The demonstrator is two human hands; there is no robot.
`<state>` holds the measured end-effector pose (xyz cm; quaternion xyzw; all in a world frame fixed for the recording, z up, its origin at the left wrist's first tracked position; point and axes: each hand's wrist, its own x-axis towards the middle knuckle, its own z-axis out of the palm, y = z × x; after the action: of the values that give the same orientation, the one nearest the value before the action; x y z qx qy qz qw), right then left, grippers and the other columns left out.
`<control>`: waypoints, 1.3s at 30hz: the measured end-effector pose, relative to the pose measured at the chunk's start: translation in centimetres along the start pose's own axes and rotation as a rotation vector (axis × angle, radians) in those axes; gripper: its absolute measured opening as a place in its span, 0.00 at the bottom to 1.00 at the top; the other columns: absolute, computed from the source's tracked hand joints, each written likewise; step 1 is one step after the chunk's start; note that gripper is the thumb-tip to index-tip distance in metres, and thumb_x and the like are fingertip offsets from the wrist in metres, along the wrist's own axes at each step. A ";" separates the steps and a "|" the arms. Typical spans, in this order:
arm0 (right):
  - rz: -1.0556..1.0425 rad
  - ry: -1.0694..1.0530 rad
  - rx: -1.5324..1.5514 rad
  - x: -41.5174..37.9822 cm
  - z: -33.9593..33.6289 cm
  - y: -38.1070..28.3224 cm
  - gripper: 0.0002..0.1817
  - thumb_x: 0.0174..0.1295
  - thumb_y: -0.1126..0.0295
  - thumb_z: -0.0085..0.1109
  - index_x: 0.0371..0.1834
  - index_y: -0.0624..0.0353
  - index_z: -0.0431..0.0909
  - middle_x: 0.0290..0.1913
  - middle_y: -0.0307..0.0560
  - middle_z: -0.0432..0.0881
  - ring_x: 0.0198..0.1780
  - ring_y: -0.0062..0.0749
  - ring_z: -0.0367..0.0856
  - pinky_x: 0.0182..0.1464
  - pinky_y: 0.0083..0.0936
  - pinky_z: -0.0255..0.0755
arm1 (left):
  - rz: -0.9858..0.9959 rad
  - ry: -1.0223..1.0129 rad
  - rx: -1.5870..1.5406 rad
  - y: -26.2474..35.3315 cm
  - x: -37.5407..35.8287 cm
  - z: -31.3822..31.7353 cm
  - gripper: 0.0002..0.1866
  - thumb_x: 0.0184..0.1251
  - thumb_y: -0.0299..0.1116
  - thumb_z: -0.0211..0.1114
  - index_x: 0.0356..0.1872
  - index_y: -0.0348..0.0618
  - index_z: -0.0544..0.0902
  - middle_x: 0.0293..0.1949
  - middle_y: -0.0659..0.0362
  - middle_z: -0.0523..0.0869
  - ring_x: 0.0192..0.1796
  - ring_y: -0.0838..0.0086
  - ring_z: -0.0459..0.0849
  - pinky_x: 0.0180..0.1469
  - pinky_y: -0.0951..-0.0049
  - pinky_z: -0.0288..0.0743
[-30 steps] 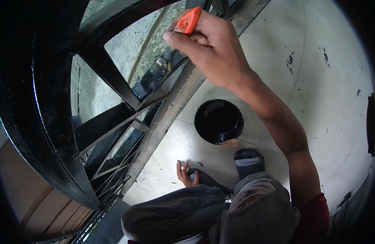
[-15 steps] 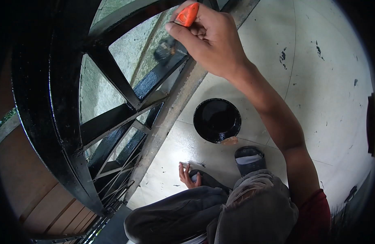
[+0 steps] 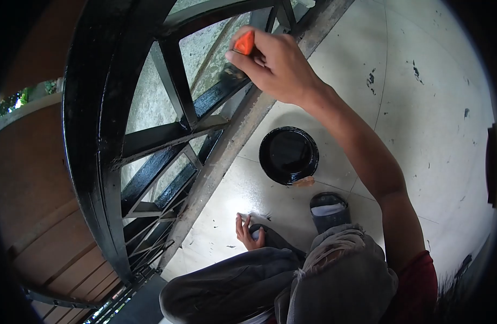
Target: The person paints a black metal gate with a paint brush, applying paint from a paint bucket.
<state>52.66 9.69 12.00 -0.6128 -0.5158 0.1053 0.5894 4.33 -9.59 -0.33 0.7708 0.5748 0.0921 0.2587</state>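
My right hand (image 3: 278, 62) is closed around the orange handle of a paintbrush (image 3: 244, 43). The brush's dark bristle end is blurred and sits at a black metal bar of the railing (image 3: 219, 96), which has a wet shine; whether it touches cannot be made out. Below that forearm stands a round black container (image 3: 288, 154) holding dark, glossy liquid that looks like paint. Down by my foot, my left hand (image 3: 249, 235) has its fingers apart and slightly bent, with nothing visible in them, beside a dark slipper (image 3: 270, 237).
A brownish scrap (image 3: 304, 182) lies against the container's lower rim. The pale tiled floor (image 3: 410, 124) bears dark smudges. A worn grey ledge (image 3: 208, 189) runs diagonally along the railing's foot. Brown wooden slats (image 3: 49, 237) show at left, and my other slipper (image 3: 329, 210) is near the container.
My right hand and the paintbrush have come slightly lower in the picture. The view has shifted, so the railing appears farther right. My left hand has stayed by the slipper.
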 end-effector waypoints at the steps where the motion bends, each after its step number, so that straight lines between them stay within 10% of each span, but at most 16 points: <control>1: 0.007 0.050 0.082 0.4 0.1 -0.7 0.13 0.69 0.63 0.64 0.33 0.61 0.77 0.20 0.43 0.79 0.18 0.31 0.78 0.24 0.29 0.71 | -0.009 -0.002 0.004 -0.1 -0.2 0.0 0.37 0.49 0.32 0.71 0.67 0.51 0.78 0.77 0.46 0.64 0.79 0.50 0.60 0.75 0.46 0.50; 7: 0.066 0.043 -0.092 0.3 -0.8 0.7 0.13 0.69 0.62 0.63 0.35 0.62 0.78 0.19 0.49 0.80 0.22 0.40 0.83 0.28 0.36 0.74 | -0.036 0.010 0.009 0.0 -0.2 0.1 0.36 0.49 0.35 0.71 0.67 0.51 0.78 0.78 0.49 0.65 0.79 0.50 0.60 0.75 0.47 0.50; 8: 0.027 0.041 -0.158 0.2 -1.4 1.3 0.13 0.72 0.60 0.63 0.42 0.60 0.79 0.21 0.40 0.76 0.22 0.20 0.72 0.27 0.23 0.68 | -0.037 0.018 0.003 0.1 -0.2 0.1 0.36 0.49 0.35 0.71 0.67 0.51 0.78 0.78 0.49 0.65 0.79 0.50 0.60 0.75 0.47 0.50; 16: 0.099 -0.019 0.105 0.2 0.0 -2.2 0.14 0.71 0.58 0.64 0.44 0.57 0.82 0.26 0.36 0.79 0.27 0.17 0.70 0.30 0.21 0.66 | -0.050 0.019 -0.019 0.8 -0.1 0.0 0.36 0.49 0.34 0.71 0.67 0.52 0.78 0.77 0.50 0.65 0.79 0.51 0.60 0.76 0.47 0.49; 17: 0.126 0.060 0.193 0.4 0.2 -1.9 0.17 0.70 0.57 0.63 0.35 0.62 0.81 0.25 0.49 0.82 0.27 0.33 0.82 0.37 0.32 0.77 | -0.052 0.025 -0.019 0.7 -0.2 -0.1 0.36 0.49 0.34 0.71 0.67 0.52 0.78 0.77 0.50 0.65 0.79 0.51 0.60 0.76 0.47 0.49; 21: 0.162 0.022 -0.079 0.4 -0.6 0.1 0.16 0.70 0.59 0.63 0.37 0.64 0.80 0.25 0.52 0.83 0.25 0.42 0.83 0.34 0.35 0.75 | -0.049 0.031 -0.029 1.0 -0.1 -0.1 0.36 0.49 0.33 0.71 0.66 0.51 0.78 0.77 0.49 0.65 0.79 0.51 0.60 0.76 0.48 0.50; 30: -0.023 -0.053 -0.058 -0.6 0.2 -1.1 0.13 0.70 0.62 0.64 0.36 0.61 0.80 0.21 0.46 0.80 0.24 0.34 0.82 0.30 0.32 0.73 | -0.071 0.021 -0.040 1.6 0.0 -0.2 0.35 0.49 0.32 0.70 0.65 0.50 0.79 0.77 0.49 0.65 0.79 0.53 0.60 0.76 0.49 0.52; 34: 0.209 0.074 0.310 0.1 -0.7 0.2 0.16 0.70 0.59 0.63 0.33 0.62 0.78 0.22 0.51 0.80 0.27 0.35 0.80 0.35 0.32 0.73 | -0.062 0.020 -0.034 1.4 -0.1 -0.3 0.35 0.49 0.32 0.70 0.66 0.51 0.79 0.77 0.49 0.65 0.79 0.53 0.60 0.76 0.49 0.52; 39: 0.139 -0.012 -0.145 0.1 -1.6 0.5 0.14 0.72 0.60 0.62 0.40 0.62 0.78 0.23 0.44 0.80 0.25 0.30 0.78 0.32 0.31 0.73 | -0.081 0.015 -0.043 1.8 0.0 -0.4 0.35 0.49 0.32 0.70 0.66 0.51 0.79 0.78 0.49 0.65 0.79 0.53 0.60 0.76 0.49 0.51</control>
<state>54.12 8.95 12.07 -0.6874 -0.4819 0.1121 0.5317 5.66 -9.82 0.94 0.7403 0.6056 0.0999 0.2744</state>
